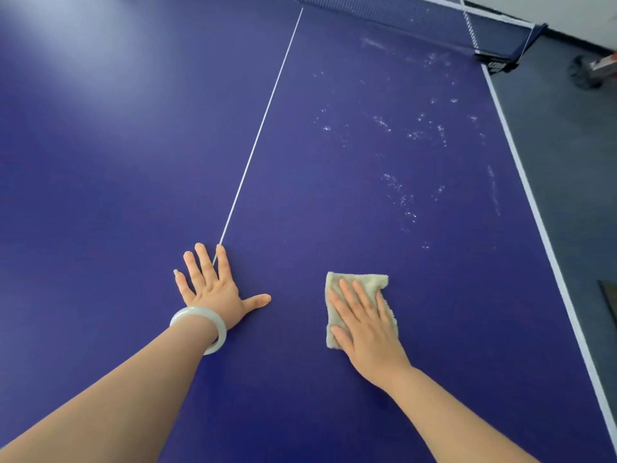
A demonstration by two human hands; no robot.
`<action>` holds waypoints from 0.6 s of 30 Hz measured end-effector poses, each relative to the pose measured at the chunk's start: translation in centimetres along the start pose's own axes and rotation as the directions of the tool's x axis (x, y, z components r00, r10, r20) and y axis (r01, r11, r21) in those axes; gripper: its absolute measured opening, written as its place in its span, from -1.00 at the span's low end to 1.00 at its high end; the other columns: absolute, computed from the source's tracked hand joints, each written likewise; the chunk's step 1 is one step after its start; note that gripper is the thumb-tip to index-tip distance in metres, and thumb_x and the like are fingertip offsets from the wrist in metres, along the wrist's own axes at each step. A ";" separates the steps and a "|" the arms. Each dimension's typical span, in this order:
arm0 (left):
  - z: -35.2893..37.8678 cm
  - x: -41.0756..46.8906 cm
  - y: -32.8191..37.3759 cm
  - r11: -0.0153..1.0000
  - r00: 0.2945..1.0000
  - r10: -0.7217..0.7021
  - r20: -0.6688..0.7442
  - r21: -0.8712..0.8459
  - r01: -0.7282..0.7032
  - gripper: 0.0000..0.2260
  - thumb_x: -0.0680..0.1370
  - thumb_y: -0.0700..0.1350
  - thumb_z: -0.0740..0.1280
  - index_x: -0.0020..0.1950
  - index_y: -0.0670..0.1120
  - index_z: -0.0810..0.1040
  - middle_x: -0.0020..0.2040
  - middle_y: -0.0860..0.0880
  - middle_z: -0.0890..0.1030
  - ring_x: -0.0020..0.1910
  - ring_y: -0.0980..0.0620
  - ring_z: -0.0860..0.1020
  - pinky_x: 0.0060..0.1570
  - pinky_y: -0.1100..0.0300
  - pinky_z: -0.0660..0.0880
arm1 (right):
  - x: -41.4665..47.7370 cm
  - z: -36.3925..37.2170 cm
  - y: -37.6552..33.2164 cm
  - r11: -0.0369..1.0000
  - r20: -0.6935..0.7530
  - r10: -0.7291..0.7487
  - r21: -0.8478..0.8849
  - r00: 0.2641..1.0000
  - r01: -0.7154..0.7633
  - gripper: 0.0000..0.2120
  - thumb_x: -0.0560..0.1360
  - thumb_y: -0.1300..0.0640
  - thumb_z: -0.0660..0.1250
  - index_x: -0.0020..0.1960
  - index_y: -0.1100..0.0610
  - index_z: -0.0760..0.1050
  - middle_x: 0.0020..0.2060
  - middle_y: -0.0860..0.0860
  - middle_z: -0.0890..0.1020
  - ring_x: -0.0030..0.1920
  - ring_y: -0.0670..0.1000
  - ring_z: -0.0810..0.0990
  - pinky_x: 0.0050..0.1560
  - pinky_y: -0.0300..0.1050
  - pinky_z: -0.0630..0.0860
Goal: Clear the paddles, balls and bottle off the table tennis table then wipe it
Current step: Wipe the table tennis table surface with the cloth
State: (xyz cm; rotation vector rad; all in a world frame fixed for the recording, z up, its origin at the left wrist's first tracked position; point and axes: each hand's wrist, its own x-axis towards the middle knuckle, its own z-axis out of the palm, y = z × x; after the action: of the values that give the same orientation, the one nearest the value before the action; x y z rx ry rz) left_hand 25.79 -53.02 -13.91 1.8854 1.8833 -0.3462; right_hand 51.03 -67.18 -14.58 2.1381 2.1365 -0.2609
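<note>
The blue table tennis table (133, 162) fills the view, its white centre line running away from me. My right hand (365, 324) presses flat with straight fingers on a folded beige cloth (374, 282) lying on the right half. My left hand (213, 287), a pale bangle on its wrist, rests flat on the table with fingers spread, the index finger over the centre line. White specks and smears (414, 135) dot the right half beyond the cloth. No paddles, balls or bottle are in view.
The net (417, 18) crosses the far end, clamped by a dark post (500, 58) at the right edge. Grey floor (567, 162) lies right of the table's white sideline, with a small object (594, 70) on it near the wall.
</note>
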 end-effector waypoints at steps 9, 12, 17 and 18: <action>-0.4 -0.6 0.1 1.000 1.000 -0.010 -0.022 0.012 0.010 0.19 0.25 0.61 0.15 0.56 -0.03 -0.36 0.56 -0.15 -0.37 0.53 -0.19 -0.35 0.48 -0.20 -0.27 | -5.0 0.1 4.1 0.808 0.113 0.579 0.054 0.807 -0.587 -0.44 0.62 -0.16 -0.26 0.47 -0.08 -0.51 0.57 -0.01 -0.30 0.57 0.06 -0.29 0.55 0.19 -0.15; -1.0 -1.5 1.0 1.000 0.996 -0.021 -0.084 0.021 0.023 0.10 0.33 0.53 0.23 0.60 -0.03 -0.21 0.59 -0.14 -0.26 0.56 -0.21 -0.24 0.51 -0.18 -0.13 | -8.1 1.4 1.6 0.967 0.056 0.235 0.085 0.970 -0.239 -0.41 0.61 -0.19 -0.28 0.56 -0.07 -0.38 0.57 -0.09 -0.30 0.56 -0.01 -0.32 0.54 0.14 -0.25; 1.4 -7.2 6.4 0.972 0.948 0.231 -0.221 0.093 -0.215 -0.11 0.52 0.33 0.22 0.60 -0.08 -0.17 0.59 -0.16 -0.25 0.56 -0.20 -0.24 0.53 -0.11 -0.13 | -12.7 1.8 9.3 0.946 0.036 0.320 0.043 0.947 -0.322 -0.42 0.58 -0.24 -0.41 0.54 -0.09 -0.44 0.55 -0.13 -0.35 0.54 -0.05 -0.37 0.56 0.12 -0.13; 2.5 -8.9 8.1 0.963 0.943 0.267 -0.200 0.094 -0.253 -0.12 0.53 0.34 0.20 0.60 -0.08 -0.19 0.59 -0.16 -0.25 0.56 -0.20 -0.24 0.52 -0.09 -0.14 | -13.4 1.7 11.3 0.899 0.063 0.436 0.029 0.898 -0.438 -0.42 0.56 -0.23 -0.43 0.51 -0.08 -0.49 0.54 -0.10 -0.37 0.54 -0.03 -0.38 0.57 0.13 -0.12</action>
State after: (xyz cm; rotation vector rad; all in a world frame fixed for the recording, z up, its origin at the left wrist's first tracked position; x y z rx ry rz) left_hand 33.85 -61.72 -10.69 2.2618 1.7361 -0.1284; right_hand 62.24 -80.75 -14.15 2.5242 1.5704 -0.3168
